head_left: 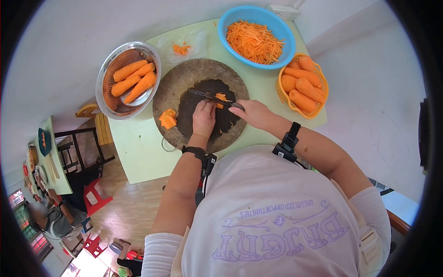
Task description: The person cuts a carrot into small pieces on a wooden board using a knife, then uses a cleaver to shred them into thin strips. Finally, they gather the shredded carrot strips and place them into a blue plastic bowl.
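Note:
On a round wooden chopping board (180,81) my left hand (203,117) presses down on carrot pieces (222,98) near the board's middle. My right hand (254,113) grips the handle of a dark knife (210,96) whose blade lies across the board just beyond the left fingertips, against the carrot. A stack of cut carrot chunks (168,118) sits at the board's left edge.
A blue bowl (233,18) of shredded carrot stands at the back. An orange basket (280,90) of whole carrots is at the right, a metal colander (107,74) of peeled carrots at the left. A plastic bag (183,46) with scraps lies behind the board. Other tables, chairs and a person are at far left.

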Motion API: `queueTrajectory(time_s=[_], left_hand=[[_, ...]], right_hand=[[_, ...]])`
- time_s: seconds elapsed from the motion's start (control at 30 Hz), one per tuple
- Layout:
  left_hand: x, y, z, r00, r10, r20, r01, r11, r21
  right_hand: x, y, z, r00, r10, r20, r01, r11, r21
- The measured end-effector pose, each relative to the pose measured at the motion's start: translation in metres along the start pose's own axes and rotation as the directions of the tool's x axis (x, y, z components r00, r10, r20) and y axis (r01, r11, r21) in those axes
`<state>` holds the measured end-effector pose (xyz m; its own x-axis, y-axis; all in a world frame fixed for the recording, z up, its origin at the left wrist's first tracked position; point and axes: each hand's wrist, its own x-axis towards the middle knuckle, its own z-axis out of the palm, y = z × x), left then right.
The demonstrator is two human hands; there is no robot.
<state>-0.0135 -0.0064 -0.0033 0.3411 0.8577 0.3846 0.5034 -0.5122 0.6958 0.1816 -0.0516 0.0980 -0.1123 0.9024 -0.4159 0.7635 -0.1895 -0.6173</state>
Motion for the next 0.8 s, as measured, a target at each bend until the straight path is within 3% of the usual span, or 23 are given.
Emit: queueTrajectory(time_s=[0.23, 0.43, 0.8], left_hand=[[0.000, 0.002, -0.001, 1.000, -0.010, -0.002, 0.010, 1.000, -0.004], [0.000, 0.001, -0.001, 1.000, -0.021, 0.011, 0.021, 1.000, 0.001], [0.000, 0.002, -0.001, 1.000, -0.017, 0.002, 0.017, 1.000, -0.007]], right_hand=[[0.001, 0.001, -0.001, 1.000, 0.002, -0.016, -0.001, 0.996, 0.089], [-0.008, -0.006, -0.012, 1.000, 0.016, 0.015, -0.016, 1.000, -0.002], [-0.012, -0.004, -0.013, 1.000, 0.020, 0.021, -0.020, 0.999, 0.045]])
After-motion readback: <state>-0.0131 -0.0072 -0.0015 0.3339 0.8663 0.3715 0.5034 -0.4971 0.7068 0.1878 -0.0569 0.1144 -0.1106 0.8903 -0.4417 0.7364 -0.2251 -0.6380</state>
